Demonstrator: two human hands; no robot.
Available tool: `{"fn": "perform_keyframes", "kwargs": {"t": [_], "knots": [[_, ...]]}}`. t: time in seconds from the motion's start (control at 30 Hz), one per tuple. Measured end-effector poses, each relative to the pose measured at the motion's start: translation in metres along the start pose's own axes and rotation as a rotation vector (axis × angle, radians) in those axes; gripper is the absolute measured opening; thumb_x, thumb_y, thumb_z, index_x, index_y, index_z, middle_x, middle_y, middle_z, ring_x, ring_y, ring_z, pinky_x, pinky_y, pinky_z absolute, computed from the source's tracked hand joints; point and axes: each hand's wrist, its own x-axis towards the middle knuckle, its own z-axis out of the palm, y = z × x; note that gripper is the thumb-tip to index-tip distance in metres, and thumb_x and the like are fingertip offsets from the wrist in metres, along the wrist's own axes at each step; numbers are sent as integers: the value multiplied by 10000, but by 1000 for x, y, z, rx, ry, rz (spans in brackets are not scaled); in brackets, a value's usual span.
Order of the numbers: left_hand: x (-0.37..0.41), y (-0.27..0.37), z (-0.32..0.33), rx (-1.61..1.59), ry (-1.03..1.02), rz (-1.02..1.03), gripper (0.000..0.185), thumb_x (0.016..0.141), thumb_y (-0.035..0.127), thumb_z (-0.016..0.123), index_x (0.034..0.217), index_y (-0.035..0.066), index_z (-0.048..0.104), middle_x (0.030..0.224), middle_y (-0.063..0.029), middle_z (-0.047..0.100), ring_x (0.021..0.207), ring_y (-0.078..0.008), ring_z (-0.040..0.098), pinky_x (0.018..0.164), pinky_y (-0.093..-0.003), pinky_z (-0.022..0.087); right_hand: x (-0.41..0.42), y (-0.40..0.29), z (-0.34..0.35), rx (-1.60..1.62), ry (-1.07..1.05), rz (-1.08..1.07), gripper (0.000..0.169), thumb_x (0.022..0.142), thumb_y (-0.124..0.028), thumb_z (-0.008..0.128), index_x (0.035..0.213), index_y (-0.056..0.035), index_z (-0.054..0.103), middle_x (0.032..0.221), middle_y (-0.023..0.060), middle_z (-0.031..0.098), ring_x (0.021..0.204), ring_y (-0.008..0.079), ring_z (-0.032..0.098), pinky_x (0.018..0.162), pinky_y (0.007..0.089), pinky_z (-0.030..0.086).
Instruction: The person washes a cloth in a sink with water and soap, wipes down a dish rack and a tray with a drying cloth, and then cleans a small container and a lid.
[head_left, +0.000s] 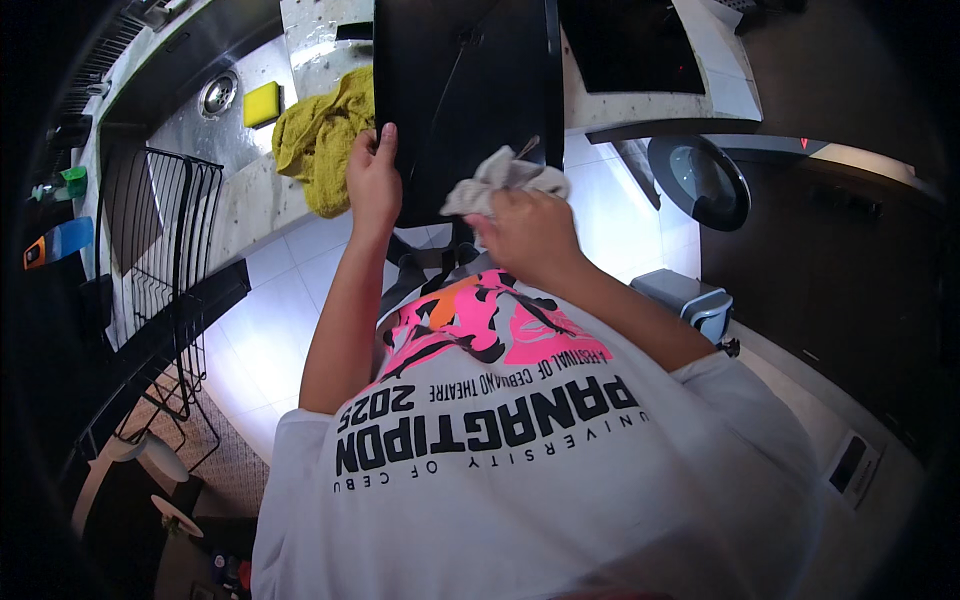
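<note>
A large black rectangular tray (457, 97) with raised edges extends away from my body, its near end just above my waist. My left hand (375, 176) grips its left edge, thumb on top. On the near right part of the tray, my right hand (536, 232) presses a bunched whitish cloth (480, 187) and is slightly blurred. A thin light streak runs along the tray's dark surface. Close by my left hand, a crumpled yellow-green towel (322, 142) hangs over the counter edge, partly hidden behind the tray.
At left is a steel sink (172, 64) with a drain (219, 94); a yellow sponge (261, 105) lies beside it. A black wire rack (172, 225) stands nearer me. Right of the tray are a black cooktop (630, 45), an open round washer door (699, 182) and a grey bin (679, 296).
</note>
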Motion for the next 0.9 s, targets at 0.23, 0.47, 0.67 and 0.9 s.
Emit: {"fn": "perform_keyframes", "kwargs": {"t": [0.23, 0.47, 0.67, 0.9], "knots": [[18, -17, -5, -218, -117, -95, 414, 916, 389, 531, 951, -23, 546, 813, -65, 510, 756, -141, 452, 693, -284, 395, 41, -38, 24, 779, 37, -228, 244, 850, -254, 569, 943, -29, 559, 854, 174, 614, 810, 360, 604, 720, 431, 460], [11, -19, 4, -266, -14, -4, 416, 963, 319, 436, 1136, -49, 525, 1048, -170, 590, 936, -241, 537, 873, -334, 393, 24, 0, -3, 323, 24, -481, 421, 715, -183, 592, 1101, -40, 502, 930, 177, 531, 917, 337, 528, 858, 407, 402], [2, 1, -3, 34, -67, 117, 418, 974, 360, 404, 959, -40, 525, 869, -156, 578, 779, -229, 514, 766, -354, 407, 43, 58, -35, -15, -109, -173, 411, 723, -195, 581, 1105, -49, 537, 942, 205, 587, 919, 334, 566, 817, 418, 450], [6, 9, -2, 190, -27, 57, 545, 979, 423, 319, 1115, -52, 549, 1061, -229, 596, 977, -321, 563, 881, -369, 400, 49, -17, 16, 144, 249, -507, 392, 806, -386, 616, 997, -44, 627, 1188, 157, 540, 1219, 319, 432, 1033, 476, 311]]}}
